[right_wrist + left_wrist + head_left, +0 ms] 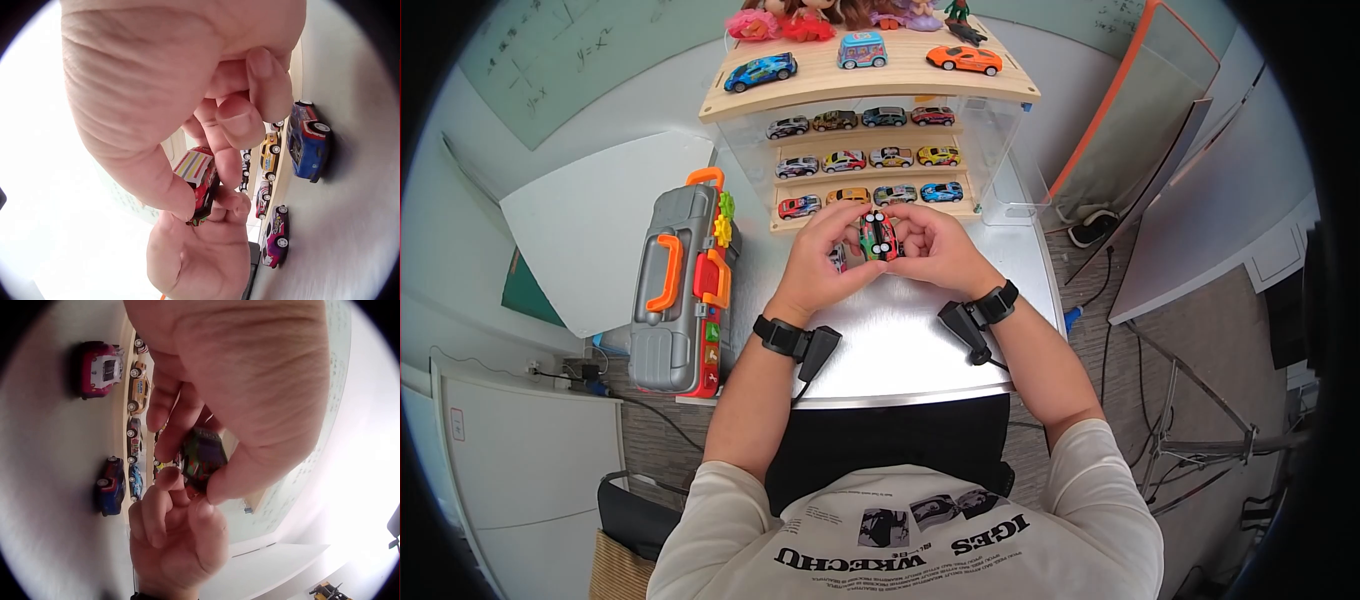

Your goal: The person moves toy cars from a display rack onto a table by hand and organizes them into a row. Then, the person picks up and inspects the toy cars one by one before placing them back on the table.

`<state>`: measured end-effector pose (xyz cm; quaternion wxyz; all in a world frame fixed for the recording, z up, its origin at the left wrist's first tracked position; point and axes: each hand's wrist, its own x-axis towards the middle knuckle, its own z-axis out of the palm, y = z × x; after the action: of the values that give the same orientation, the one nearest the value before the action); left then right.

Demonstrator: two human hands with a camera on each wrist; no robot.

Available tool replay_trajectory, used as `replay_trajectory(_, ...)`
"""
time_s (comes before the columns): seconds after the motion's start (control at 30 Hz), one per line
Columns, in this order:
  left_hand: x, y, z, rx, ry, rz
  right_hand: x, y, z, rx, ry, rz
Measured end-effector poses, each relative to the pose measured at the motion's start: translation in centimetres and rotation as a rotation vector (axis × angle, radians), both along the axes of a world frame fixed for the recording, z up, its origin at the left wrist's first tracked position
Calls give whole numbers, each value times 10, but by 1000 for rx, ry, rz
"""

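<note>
Pale wall [652,112], grey streaked floor [650,447]

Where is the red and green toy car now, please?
In the head view, the red and green toy car is slightly above centre, held between the left hand and right hand, in front of the wooden display shelf.

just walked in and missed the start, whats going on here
A person holds a small red and green toy car in both hands above a shiny table. A pink-and-white toy car and a blue toy car stand on the table, in front of wooden shelves bearing three rows of toy cars.
</note>
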<state>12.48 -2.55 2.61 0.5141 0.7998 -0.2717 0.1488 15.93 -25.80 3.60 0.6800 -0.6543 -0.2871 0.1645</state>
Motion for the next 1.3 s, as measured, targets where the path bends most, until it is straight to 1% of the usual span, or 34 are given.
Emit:
replay_trajectory(0.13, 1, -1, -1, -2, -55, 9, 1, -2, 1, -10, -18, -10)
replay_trajectory(0.37, -4, -1, 4, -8, 10, 11, 1, -1, -1, -9, -1, -12)
replay_trajectory(0.43, -4, -1, 5, -53, 10, 17, 0, -1, 0, -3, -10, -8)
replay_trajectory(0.57, -3, 1, 5, -47, 17, 16, -1, -1, 2, -23, -14, -16)
replay_trajectory(0.63, -1, 0, 2, -28, -16, -29, -1, 0, 2, -26, -11, -14)
replay_trajectory(0.73, 0, 0, 2, -16, -41, -19, 1, -1, 0, -9, -25, -15)
replay_trajectory(0.77, -1, 0, 3, -7, -40, -23, 2, -2, -2, -18, -44, -48)
replay_trajectory(0.83, -4, 1, 7, -51, 8, 87, 9, -2, -10, -15, -63, -87)
replay_trajectory(0.87, -6, 2, 10, -39, 7, 82, 15, -2, -17, 20, -74, -124)
replay_trajectory(0.93, -10, 4, 21, 40, 2, 400, 16, -4, -17, 55, -55, -171)
replay_trajectory(0.97, -10, 8, 22, 57, -9, 390, 20, -4, -21, 73, -60, -181)
replay_trajectory(1.03, -18, 14, 27, 417, -26, 719, 24, -4, -30, 137, 24, -197)
replay_trajectory(1.07, -25, 17, 29, 513, 125, 732, 26, -6, -35, 148, 27, -202)
replay_trajectory(1.1, -30, 18, 28, 522, 123, 731, 25, -5, -33, 170, 46, -201)
replay_trajectory(1.17, -37, 22, 20, 664, 173, 712, 25, -4, -31, 198, 67, -193)
replay_trajectory(1.3, -44, 27, 14, 682, 117, 672, 27, -4, -33, 261, 111, -132)
